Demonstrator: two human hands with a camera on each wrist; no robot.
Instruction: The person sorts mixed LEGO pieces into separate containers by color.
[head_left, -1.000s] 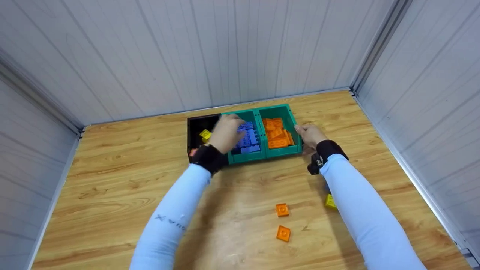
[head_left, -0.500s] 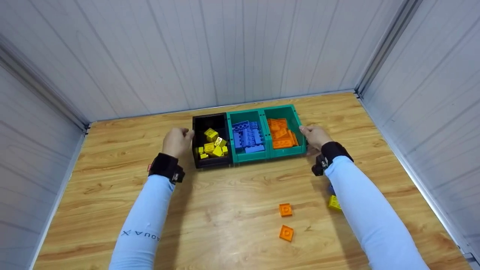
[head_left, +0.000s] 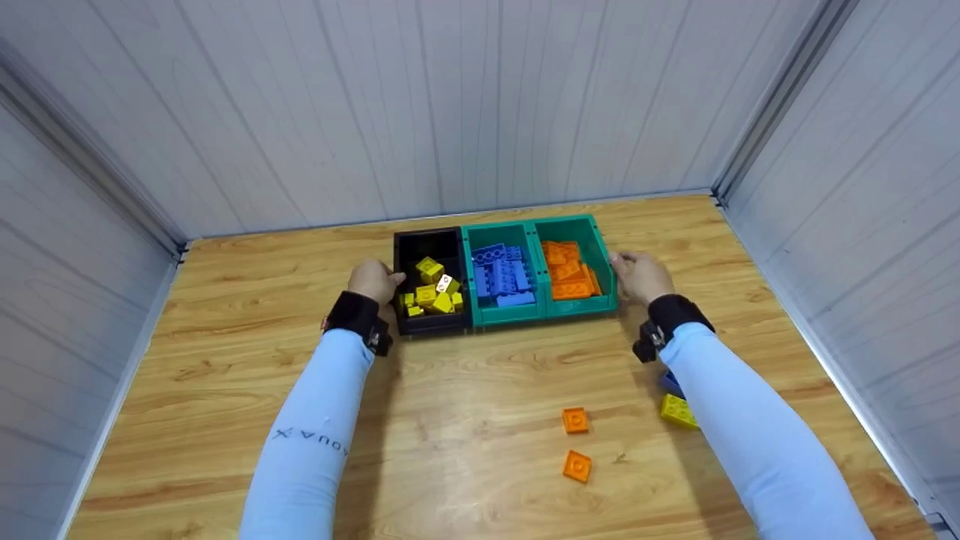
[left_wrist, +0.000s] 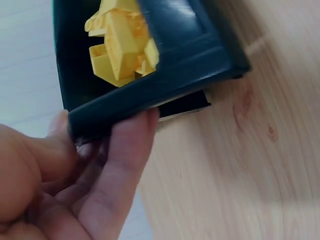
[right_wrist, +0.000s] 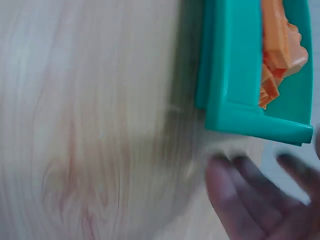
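Three joined bins stand in a row near the back wall. My left hand (head_left: pixel 373 283) grips the side wall of the black bin (head_left: pixel 435 325), thumb over the rim and fingers outside. Yellow toy bricks (left_wrist: pixel 120 45) fill part of that bin. Blue bricks (head_left: pixel 504 277) lie in the middle green bin (head_left: pixel 506 315), orange bricks (head_left: pixel 570 289) in the right green bin (head_left: pixel 583 306). Beside that right bin is my right hand (head_left: pixel 643 279); in the right wrist view its fingers (right_wrist: pixel 225 185) are slightly apart from the green wall.
Two loose orange bricks (head_left: pixel 576 420) lie on the wooden table (head_left: pixel 465 450) in front of the bins. A yellow brick (head_left: pixel 679 412) and a blue brick (head_left: pixel 671 383) sit partly behind the right sleeve. Pale panel walls (head_left: pixel 450 105) enclose the back and sides.
My left hand has moved from over the bins to the black bin's left side and now grips its wall. My right hand has come slightly away from the green bin.
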